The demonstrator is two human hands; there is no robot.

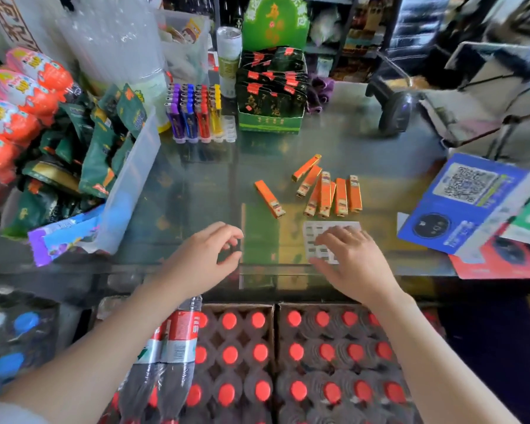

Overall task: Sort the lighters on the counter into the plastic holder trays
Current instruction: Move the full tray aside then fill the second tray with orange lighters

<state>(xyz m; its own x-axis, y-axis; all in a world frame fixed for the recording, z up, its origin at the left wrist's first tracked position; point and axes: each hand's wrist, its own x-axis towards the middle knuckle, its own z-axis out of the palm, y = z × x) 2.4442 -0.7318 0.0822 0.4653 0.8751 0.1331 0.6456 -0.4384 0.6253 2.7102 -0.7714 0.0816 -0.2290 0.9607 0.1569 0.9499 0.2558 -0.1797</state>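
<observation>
The glass counter (196, 185) runs from a clear bin of snack packets (129, 185) at its left edge to a blue QR-code card (459, 206) at its right; the middle stretch between them lies open. Along the back edge stands a green display box (270, 117) and, just left of it, a plastic holder tray (202, 117) with upright purple, blue, red and yellow lighters. Loose orange lighters (328, 191) lie in a cluster right of centre, one (270, 198) a little apart to the left. Near the front edge, the right hand (349, 255) rests with spread fingers on a clear holder tray (315, 237). The left hand (208, 252) hovers loosely curled, grasping nothing.
</observation>
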